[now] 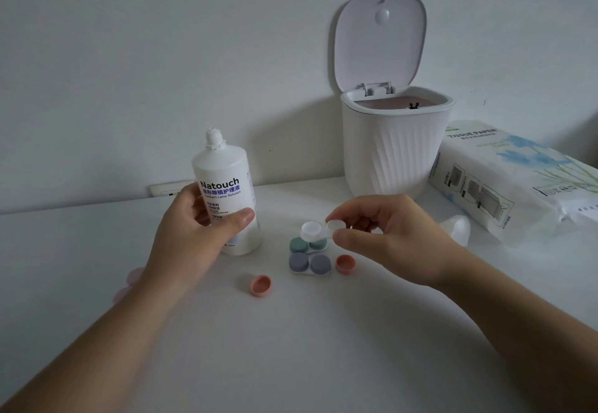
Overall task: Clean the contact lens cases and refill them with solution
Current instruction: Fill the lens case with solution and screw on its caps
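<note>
Cases first: the white case point(315, 230) is up off the counter point(323, 348), pinched at one well in the right hand point(388, 238), both wells uncapped. That grip is narrow, thumb below and fingertips on top, holding the case roughly level. Left hand point(200, 234) has its grip wrapped round the bottle point(226, 192), thumb across the front, nozzle bare and pointing up, bottle upright and seemingly just clear of the counter.

Directly under the white case sit the green case point(307, 246) and, nearer, the grey case point(309, 263), both capped. Two salmon caps point(261, 286) lie open side up, one just right of the grey case, one apart to the left. Something pink point(129, 283) peeks out from behind the left forearm; can't tell what. Behind: a bin point(394, 147) with its lid up, and a tissue pack point(517, 186).

Risks now, as I judge them: a pinch on one end could let the case tip once solution lands, spilling onto the capped cases below; a hard squeeze could overshoot a small well; the nozzle touching the case would foul it.

Readable: "Natouch", "Contact Lens Solution" with Chinese characters; "TISSUE PAPER" on the pack.
</note>
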`<state>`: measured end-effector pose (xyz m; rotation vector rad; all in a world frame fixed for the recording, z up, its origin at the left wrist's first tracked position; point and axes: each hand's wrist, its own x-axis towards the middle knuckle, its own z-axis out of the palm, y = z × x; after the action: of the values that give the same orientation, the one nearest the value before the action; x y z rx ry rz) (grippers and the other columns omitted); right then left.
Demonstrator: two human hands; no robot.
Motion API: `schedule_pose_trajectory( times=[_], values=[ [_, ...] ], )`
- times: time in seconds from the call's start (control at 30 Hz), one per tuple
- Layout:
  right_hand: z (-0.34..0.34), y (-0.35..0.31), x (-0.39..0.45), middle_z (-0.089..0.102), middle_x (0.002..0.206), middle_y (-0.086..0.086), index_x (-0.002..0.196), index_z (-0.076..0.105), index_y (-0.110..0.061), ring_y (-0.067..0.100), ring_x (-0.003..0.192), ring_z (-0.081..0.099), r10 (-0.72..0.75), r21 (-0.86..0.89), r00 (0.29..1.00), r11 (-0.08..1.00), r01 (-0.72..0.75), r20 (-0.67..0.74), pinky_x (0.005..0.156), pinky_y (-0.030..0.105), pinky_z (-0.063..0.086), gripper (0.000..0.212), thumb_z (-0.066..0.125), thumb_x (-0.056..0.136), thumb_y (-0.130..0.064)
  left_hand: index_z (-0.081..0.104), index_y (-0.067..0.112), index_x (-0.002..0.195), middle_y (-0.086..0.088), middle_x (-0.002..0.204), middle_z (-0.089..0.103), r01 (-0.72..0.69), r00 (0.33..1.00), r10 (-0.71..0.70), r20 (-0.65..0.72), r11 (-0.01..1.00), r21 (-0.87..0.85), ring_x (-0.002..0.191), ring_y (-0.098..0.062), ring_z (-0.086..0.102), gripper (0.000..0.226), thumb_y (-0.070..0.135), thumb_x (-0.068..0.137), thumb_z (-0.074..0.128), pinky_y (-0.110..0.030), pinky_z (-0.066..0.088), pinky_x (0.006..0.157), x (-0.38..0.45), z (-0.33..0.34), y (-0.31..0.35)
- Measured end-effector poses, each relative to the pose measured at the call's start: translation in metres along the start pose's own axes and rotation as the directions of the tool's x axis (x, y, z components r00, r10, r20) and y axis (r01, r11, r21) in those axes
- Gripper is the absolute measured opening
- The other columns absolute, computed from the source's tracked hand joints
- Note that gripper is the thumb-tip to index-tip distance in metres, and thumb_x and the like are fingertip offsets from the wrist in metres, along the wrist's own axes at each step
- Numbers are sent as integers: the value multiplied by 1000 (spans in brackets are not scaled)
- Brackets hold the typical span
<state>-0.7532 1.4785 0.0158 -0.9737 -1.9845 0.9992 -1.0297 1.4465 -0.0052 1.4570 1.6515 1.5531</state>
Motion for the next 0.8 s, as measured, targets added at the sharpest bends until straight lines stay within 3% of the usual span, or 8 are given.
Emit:
schedule_pose_trajectory(
  times=[0.1,0.17,0.23,0.3,0.37,0.47,0.6,0.8],
  values=[
    [-1,1,0,75,80,-6,96,77,-22,4,63,69,-7,-3,1000,1000,7,6,68,26,55,11,74,87,-18,60,34,121,18,113,72,18,1000,-18,0,999,26,108,-5,68,67,48,59,83,-32,55,86,-1,1,1],
    [-2,1,0,75,81,-4,97,77,-24,4,65,69,-15,-13,1000,1000,15,5,69,28,56,11,74,87,-19,47,39,137,19,138,56,15,995,-5,-96,995,101,129,-7,52,92,58,53,81,-43,45,107,-4,0,5],
    [-2,2,0,74,82,-3,96,77,-26,5,65,67,-25,-17,1000,1000,25,-2,70,32,56,11,75,88,-20,36,43,145,19,145,38,-33,971,73,-228,984,173,136,-9,41,104,66,51,75,-39,38,113,-11,-5,12],
    [-2,2,0,74,81,-5,95,77,-28,6,65,67,-37,-15,999,999,37,2,70,33,56,10,76,87,-23,39,43,142,18,138,38,-169,935,222,-275,964,204,125,-5,46,93,63,58,73,-23,40,102,-20,-7,19],
    [-2,2,0,74,80,-6,94,77,-29,5,65,68,-54,-14,998,998,54,17,69,29,55,10,75,84,-29,49,40,133,16,126,49,-283,915,330,-234,936,211,106,-1,54,73,56,66,73,-13,41,87,-29,-4,25],
    [-1,0,-1,74,80,-7,94,76,-32,7,64,69,-66,-13,997,998,66,38,70,27,55,19,71,77,-41,62,36,117,10,103,62,-345,935,352,-46,932,108,87,-13,58,48,49,72,73,-19,44,78,-38,7,29],
    [-1,0,-2,74,77,-5,95,77,-27,15,66,70,-88,1,993,996,88,77,75,35,57,11,74,84,-26,66,42,112,9,100,63,-281,928,265,263,959,23,83,-16,54,45,50,69,76,-23,50,69,-48,17,26],
    [1,-7,-5,74,78,-5,98,77,-21,22,69,68,-118,-14,984,993,121,134,78,47,56,12,75,88,-16,67,45,110,10,99,66,-182,919,166,359,983,11,75,-12,57,45,55,67,77,-38,52,71,-47,19,23]
  ],
)
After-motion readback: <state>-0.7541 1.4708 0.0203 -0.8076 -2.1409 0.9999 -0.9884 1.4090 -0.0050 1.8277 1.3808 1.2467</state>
